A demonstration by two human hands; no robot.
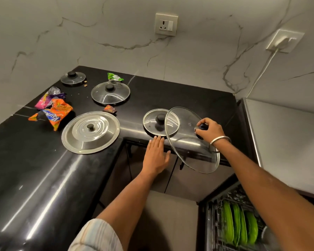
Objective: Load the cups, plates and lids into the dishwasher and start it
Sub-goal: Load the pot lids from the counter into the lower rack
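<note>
5 lids were in view at a black L-shaped countertop [44,178] as a person stood loading a dishwasher. The right hand [209,130] pinched the knob of a large glass lid [190,142], holding it tilted on edge and clear of the counter's lip, apparently so it could swing down toward the open dishwasher rack [223,214], where green plates [237,225] stood upright. The left hand [156,155], fingers straight and together, reached flat toward a small glass lid [153,122] near the counter's edge, seemingly next in line. A steel lid [91,132] and 2 more glass lids [110,93] [73,78] lay flat, knobs up, among snack wrappers [52,113].
</note>
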